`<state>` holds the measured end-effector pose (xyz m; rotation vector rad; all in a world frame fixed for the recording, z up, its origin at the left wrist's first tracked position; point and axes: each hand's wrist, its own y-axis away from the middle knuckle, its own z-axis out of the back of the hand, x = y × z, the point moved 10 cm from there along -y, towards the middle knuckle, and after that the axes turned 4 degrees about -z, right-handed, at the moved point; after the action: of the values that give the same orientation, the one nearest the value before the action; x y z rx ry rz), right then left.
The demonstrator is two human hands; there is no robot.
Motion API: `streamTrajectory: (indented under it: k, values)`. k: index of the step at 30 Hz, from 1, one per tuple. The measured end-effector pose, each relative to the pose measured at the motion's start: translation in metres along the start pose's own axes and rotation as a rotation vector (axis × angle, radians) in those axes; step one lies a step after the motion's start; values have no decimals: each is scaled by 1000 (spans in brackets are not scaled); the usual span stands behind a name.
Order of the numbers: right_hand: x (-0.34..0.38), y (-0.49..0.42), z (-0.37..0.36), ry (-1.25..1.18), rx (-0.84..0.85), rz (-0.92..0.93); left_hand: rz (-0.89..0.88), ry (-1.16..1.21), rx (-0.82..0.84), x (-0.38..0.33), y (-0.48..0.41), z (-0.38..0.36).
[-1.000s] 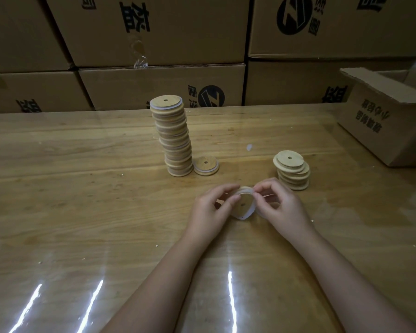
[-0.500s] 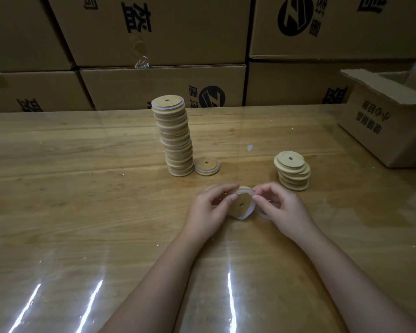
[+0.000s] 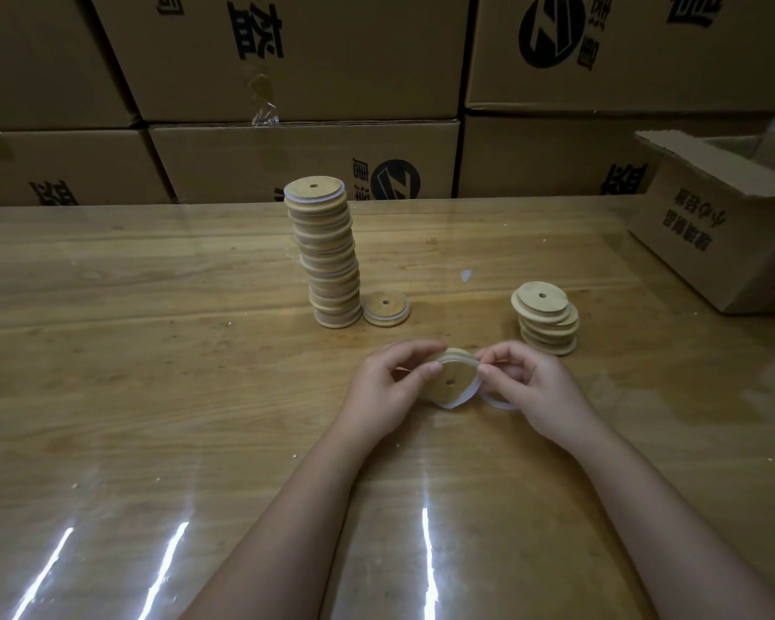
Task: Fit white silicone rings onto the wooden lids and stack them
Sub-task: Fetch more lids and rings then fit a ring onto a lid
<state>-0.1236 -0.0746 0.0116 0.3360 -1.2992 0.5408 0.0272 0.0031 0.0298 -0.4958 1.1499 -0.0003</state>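
Lid (image 3: 452, 377) is gripped steady by left hand (image 3: 385, 387) so right hand (image 3: 533, 387), pinching the silicone ring (image 3: 466, 393), stretches it over the three-o'clock edge.

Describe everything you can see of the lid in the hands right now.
The wooden lid is a pale round disc with a small hole at its centre, held tilted over the table, its flat face towards the camera. The left hand grips its left edge, thumb on the face. A white ring runs along its top and lower right edge, only partly seated; the right hand pinches the ring at the lid's right side.
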Motion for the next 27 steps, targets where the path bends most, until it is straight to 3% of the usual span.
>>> streamTrajectory:
  k: [10, 19, 27]
  values:
    - [-7, -2, -3, 8, 119, -59, -12, 29, 53, -3, 0, -2]
    - [-8, -2, -5, -134, 50, -68, -54, -21, 43, -5, -1, 0]
    - [-1, 1, -5, -38, -9, -17, -123, -72, 22, -10, 1, -2]
